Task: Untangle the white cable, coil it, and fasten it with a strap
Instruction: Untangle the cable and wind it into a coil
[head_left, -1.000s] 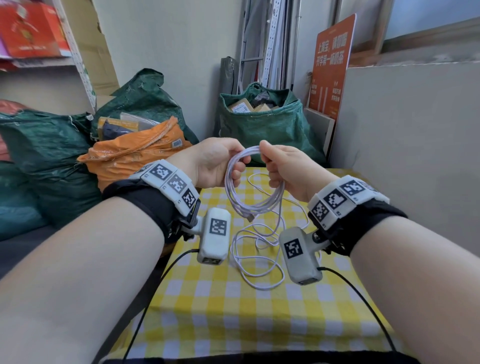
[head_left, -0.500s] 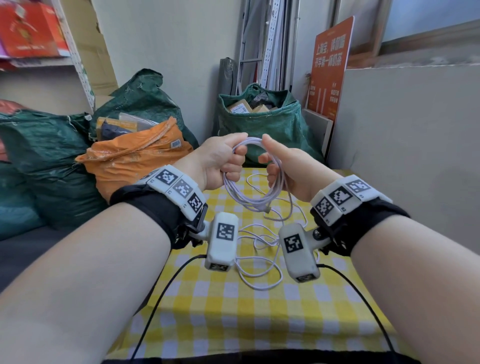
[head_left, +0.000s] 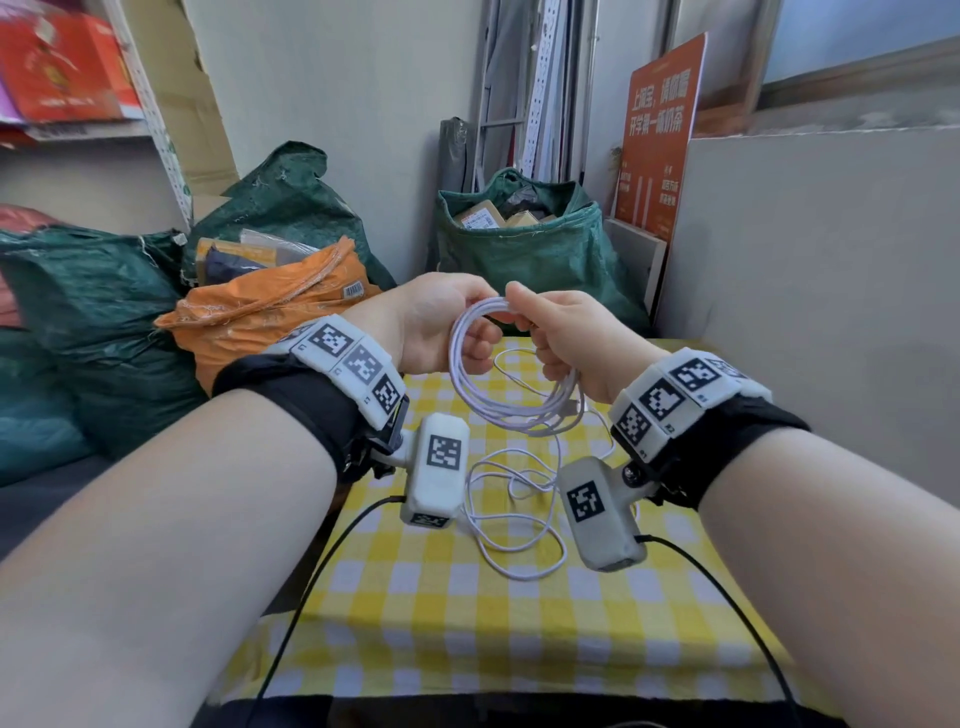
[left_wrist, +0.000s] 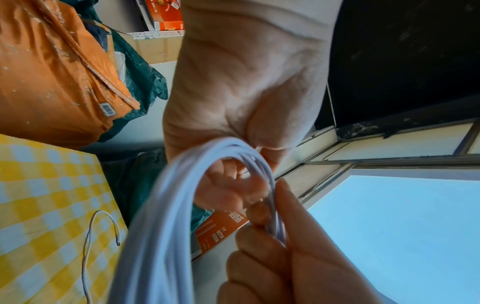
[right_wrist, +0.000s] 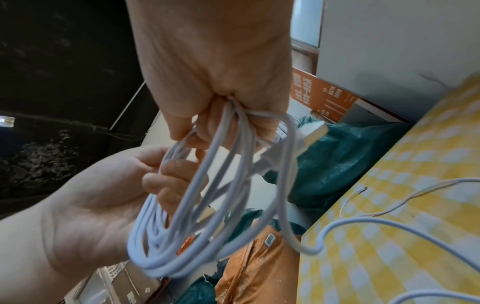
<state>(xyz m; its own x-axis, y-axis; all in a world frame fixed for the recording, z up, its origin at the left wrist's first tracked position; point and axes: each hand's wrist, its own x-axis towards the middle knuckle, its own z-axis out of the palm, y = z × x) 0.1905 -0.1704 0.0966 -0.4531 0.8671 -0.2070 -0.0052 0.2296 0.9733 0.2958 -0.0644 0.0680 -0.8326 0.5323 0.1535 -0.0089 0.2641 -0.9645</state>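
Two hands (head_left: 441, 322) gripping coil (head_left: 511, 384), right wrist: plug (right_wrist: 313, 131)

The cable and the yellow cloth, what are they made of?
Cable: looks like white plastic or rubber over wire, smooth and matte; it bends into soft loops between the left hand and right hand.
Cloth: probably woven fabric or a plastic-coated table cover, yellow and white checks; it drapes over the table edge. Which one is unclear.

orange sign (head_left: 660, 130) | Chinese text, partly legible: 开学第一杯奶茶
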